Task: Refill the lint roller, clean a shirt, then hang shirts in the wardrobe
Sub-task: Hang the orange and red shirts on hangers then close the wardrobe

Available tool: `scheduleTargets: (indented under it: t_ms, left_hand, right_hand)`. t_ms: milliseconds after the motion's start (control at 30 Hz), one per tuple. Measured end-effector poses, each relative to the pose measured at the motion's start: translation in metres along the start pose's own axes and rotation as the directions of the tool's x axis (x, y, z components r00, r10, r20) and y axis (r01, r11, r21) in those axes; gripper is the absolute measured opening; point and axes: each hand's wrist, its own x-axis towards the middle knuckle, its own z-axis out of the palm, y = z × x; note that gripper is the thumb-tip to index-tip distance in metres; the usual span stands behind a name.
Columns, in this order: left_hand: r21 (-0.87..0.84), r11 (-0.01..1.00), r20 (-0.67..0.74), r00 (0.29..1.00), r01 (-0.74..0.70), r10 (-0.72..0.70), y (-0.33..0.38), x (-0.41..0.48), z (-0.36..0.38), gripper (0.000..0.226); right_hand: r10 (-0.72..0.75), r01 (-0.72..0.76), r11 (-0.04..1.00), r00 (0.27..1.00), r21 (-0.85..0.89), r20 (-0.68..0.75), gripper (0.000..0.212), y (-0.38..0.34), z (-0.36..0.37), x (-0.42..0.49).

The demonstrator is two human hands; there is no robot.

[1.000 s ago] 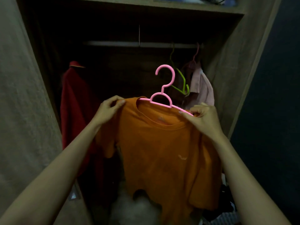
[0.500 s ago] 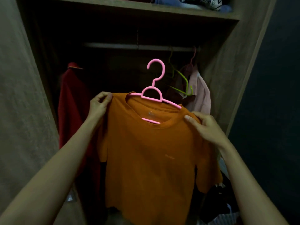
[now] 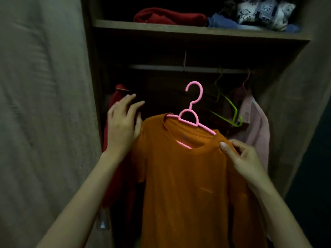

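Pinching the orange shirt [image 3: 188,176] near the collar on its right shoulder, your right hand [image 3: 245,158] bore the garment, thumb on the front of the cloth and fingers curled behind. The shirt hung on a pink hanger [image 3: 192,111] in front of the open wardrobe [image 3: 93,86], the hook free in the air below the rail [image 3: 179,68] and not yet over it. Your left hand [image 3: 123,126] was spread, fingers straight, just beside the shirt's other shoulder. In that dim light I could not tell whether its thumb touched the cloth.

The hanger sat tilted, its right arm lower. To do this step well, I judge you needed to take the hanger by its neck under the hook. A pinch on fabric alone lets the hanger tip and the shirt slide off. The hook then had to rise above the rail and settle on the bare stretch between the red garment [image 3: 114,140] at the left and the green hanger [image 3: 231,111] at the right.

Inside the wardrobe, that green hanger hung bare, with a pale pink shirt [image 3: 256,133] just beside it at the far right. The shelf [image 3: 179,32] above carried a folded red cloth [image 3: 168,16], a blue cloth [image 3: 229,24] beside it, and a patterned bundle [image 3: 263,11] on the right.
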Motion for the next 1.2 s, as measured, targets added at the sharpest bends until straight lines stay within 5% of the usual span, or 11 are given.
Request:
scheduleTargets:
  t_ms: [100,267,467,1067,1200]
  left_hand:
    - [0.162,0.987,-0.166,0.986,0.019,0.008,-0.022,0.004,-0.024,0.048]
    - [0.290,0.922,-0.144,0.964,0.256,-0.222,-0.068,-0.004,-0.027,0.069]
    - [0.217,0.936,-0.225,0.948,0.276,-0.227,-0.074,-0.003,-0.021,0.072]
    - [0.146,0.957,-0.290,0.935,0.252,-0.202,-0.080,-0.004,-0.018,0.073]
    - [0.139,0.956,-0.267,0.939,0.259,-0.215,-0.079,-0.003,-0.020,0.073]
  right_hand:
    - [0.023,-0.018,0.993,0.999,0.116,-0.041,0.016,-0.004,0.037,0.013]
    - [0.105,-0.089,0.963,0.993,0.255,-0.050,0.011,-0.017,0.093,0.039]
    - [0.113,-0.082,0.943,0.990,0.321,-0.079,0.013,-0.032,0.141,0.076]
    - [0.122,-0.105,0.982,0.987,0.158,-0.107,0.015,-0.019,0.207,0.172]
    - [0.023,-0.025,1.000,0.990,-0.015,-0.142,0.034,-0.009,0.200,0.164]
